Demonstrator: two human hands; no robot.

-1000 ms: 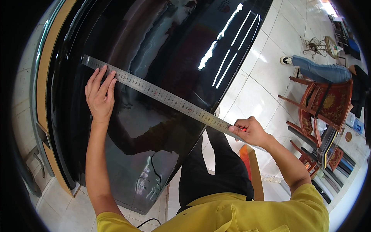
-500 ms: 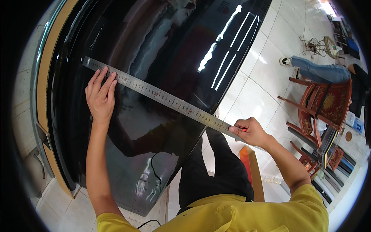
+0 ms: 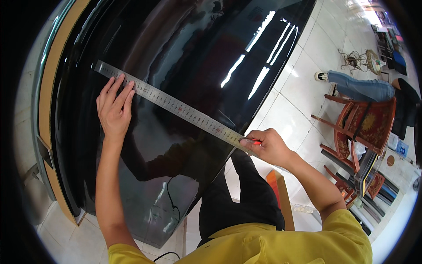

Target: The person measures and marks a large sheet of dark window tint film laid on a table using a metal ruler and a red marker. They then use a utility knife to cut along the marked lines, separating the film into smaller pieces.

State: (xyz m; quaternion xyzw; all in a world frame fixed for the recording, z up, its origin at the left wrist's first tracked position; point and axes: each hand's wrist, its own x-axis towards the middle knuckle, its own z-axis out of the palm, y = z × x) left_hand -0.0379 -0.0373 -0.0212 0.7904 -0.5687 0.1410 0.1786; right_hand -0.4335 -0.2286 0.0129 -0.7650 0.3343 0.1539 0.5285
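A long steel ruler [image 3: 169, 103] lies slantwise across a large glossy black panel [image 3: 145, 200], its far end up at the left. My left hand [image 3: 115, 105] has its fingers stretched out, the tips pressing on the ruler near that end. At the panel's right edge my right hand [image 3: 268, 147] is closed around the ruler's near end, thumb on top. A small red-tipped tool [image 3: 255, 141] sticks out from the same hand; the rest of it is hidden in the fingers.
A brown cardboard strip [image 3: 49, 101] runs along the panel's left side. By my legs stands an orange and brown box [image 3: 281, 200]. Carved wooden chairs [image 3: 362, 130] are on the right, near a seated person's leg in jeans [image 3: 360, 86]. White tiles [image 3: 303, 83] cover the floor.
My right hand has slid leftward along the ruler, from beyond the panel's edge to about that edge. My left hand stays at the same part of the ruler.
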